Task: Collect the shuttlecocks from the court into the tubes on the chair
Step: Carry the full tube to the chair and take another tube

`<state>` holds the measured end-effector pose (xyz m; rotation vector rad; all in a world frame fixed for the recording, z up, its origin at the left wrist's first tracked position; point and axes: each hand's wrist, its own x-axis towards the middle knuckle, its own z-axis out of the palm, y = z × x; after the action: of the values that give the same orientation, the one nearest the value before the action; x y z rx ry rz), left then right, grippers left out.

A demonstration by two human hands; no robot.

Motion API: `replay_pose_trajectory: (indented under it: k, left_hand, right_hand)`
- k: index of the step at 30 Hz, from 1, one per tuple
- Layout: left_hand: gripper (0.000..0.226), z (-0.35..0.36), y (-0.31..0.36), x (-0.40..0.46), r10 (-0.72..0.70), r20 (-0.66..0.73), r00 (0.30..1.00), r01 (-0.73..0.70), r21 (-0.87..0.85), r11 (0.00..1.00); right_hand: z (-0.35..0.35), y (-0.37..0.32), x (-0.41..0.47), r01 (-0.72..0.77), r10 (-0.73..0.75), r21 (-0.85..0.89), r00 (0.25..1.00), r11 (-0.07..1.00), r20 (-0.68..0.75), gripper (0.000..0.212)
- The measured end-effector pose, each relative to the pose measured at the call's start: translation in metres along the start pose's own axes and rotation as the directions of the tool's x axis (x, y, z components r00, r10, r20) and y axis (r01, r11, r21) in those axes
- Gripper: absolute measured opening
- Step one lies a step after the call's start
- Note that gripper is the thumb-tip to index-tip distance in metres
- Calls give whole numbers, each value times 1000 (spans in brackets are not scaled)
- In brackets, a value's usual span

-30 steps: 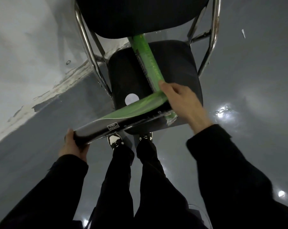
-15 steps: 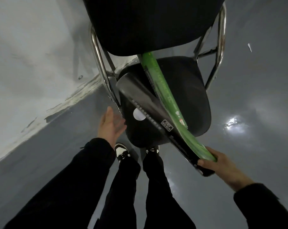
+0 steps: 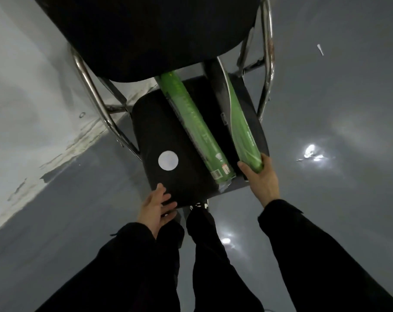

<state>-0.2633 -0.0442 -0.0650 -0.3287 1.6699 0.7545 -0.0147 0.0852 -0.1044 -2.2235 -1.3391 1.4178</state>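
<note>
A black padded chair (image 3: pixel 159 122) with chrome legs stands in front of me. Two green and black shuttlecock tubes lie lengthwise on its seat. The left tube (image 3: pixel 191 122) rests free in the middle. The right tube (image 3: pixel 238 118) lies along the seat's right side, and my right hand (image 3: pixel 262 179) grips its near end. My left hand (image 3: pixel 156 204) is open, fingers spread, touching the seat's front edge. A round white cap or sticker (image 3: pixel 168 160) sits on the seat at the left. No shuttlecock shows near the chair.
The grey glossy court floor (image 3: pixel 337 131) surrounds the chair, with a worn white painted area (image 3: pixel 22 97) at the left. A small white feather-like scrap (image 3: pixel 320 50) lies on the floor far right. My legs and shoes (image 3: pixel 199 206) stand just under the seat's front edge.
The second tube swung from crosswise at the seat's front to lengthwise on the right side. My left hand let go of it and came to the seat edge; my right hand still holds it.
</note>
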Motion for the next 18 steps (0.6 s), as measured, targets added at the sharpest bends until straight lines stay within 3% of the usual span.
replay_pose_trajectory:
  k: [3, 9, 11, 13, 16, 18]
  left_hand:
    - [40, 1, -1, 0, -22, -38, 999, 22, 12, 1000]
    - [44, 13, 0, -1, -52, -36, 998, 53, 32, 998]
    - [40, 18, 3, -2, -47, -39, 998, 49, 32, 998]
    - [29, 22, 3, -2, -43, -33, 999, 44, 39, 998]
    - [19, 28, 3, -1, -48, -29, 998, 49, 43, 998]
    - [25, 29, 3, -1, -49, -40, 998, 50, 27, 998]
  right_hand:
    - [8, -1, 17, 35, -36, -48, 999, 998, -29, 81]
    - [6, -1, 17, 24, -28, -69, 998, 997, -56, 84]
    - [7, -8, 5, 137, -162, -141, 970, 981, -180, 69]
    - [10, -18, -10, 350, -410, -253, 878, 902, -247, 51]
    - [30, -26, -28, 546, -572, -272, 820, 793, -22, 46]
    - [51, -25, -30, 521, -491, -293, 854, 802, 173, 62]
